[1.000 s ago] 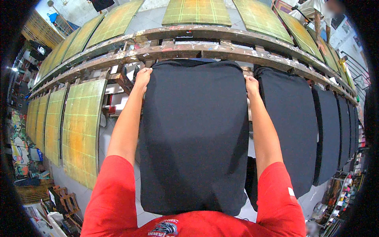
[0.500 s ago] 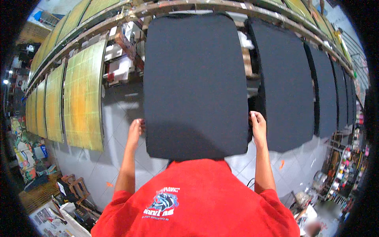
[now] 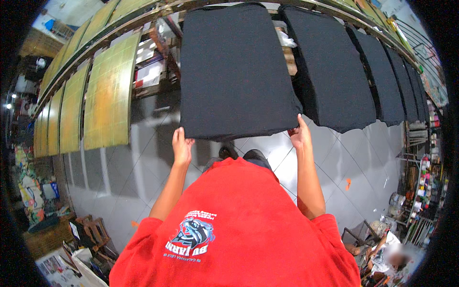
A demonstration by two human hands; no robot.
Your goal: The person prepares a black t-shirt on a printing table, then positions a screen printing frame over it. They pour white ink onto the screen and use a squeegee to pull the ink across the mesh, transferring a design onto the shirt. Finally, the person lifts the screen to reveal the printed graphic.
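A black cloth (image 3: 234, 71) covers the long flat board in front of me, its near edge rounded and slightly wrinkled at the corners. My left hand (image 3: 182, 146) pinches the cloth at the near left corner. At the near right corner, my right hand (image 3: 300, 134) has its thumb and fingers closed on the same edge. Both arms reach forward from red sleeves. The board itself is hidden under the cloth.
To the right, several more boards carry black cloth (image 3: 334, 67). Bare yellow-green boards (image 3: 109, 91) line the left. A wooden rail (image 3: 158, 13) runs behind them. Grey floor tiles (image 3: 334, 162) lie below. A person (image 3: 382, 253) is at the lower right.
My hands have come from beside the board to the cloth's near corners and taken hold of them. The boards appear higher in view, and more floor shows below.
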